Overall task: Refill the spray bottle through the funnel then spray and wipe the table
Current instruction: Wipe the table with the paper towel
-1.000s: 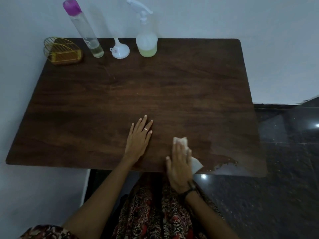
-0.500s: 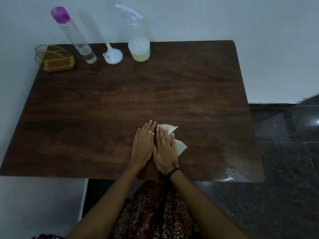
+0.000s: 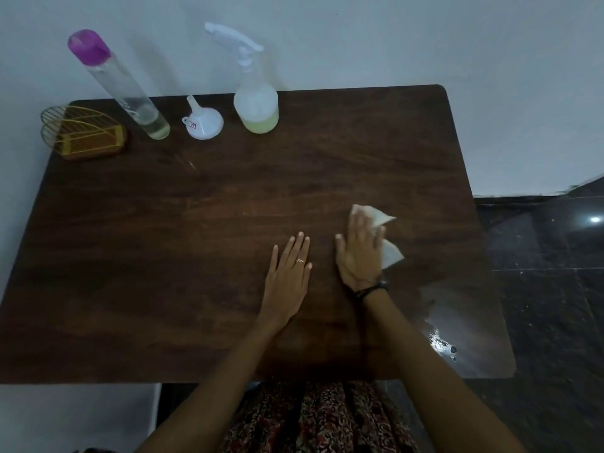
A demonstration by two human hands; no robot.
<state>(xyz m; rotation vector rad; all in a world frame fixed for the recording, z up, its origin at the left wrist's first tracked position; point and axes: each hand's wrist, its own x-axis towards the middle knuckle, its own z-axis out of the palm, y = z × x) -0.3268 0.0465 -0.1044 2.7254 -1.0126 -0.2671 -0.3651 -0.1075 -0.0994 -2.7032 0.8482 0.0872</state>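
Spray bottle [image 3: 256,107] stands at the table's [image 3: 163,256] far edge with pale yellow-green liquid low inside (beside it we see the upturned funnel [image 3: 203,122]). Our right hand [image 3: 359,253] presses a white cloth [image 3: 385,237] flat, fingers straight; our left hand [image 3: 287,276] rests open nearby.

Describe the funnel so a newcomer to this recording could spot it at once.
Look along the far edge of the dark wooden table, by the wall. Between the tall clear bottle with the purple cap and the spray bottle stands the funnel. It is small, white, and upside down, spout upward.
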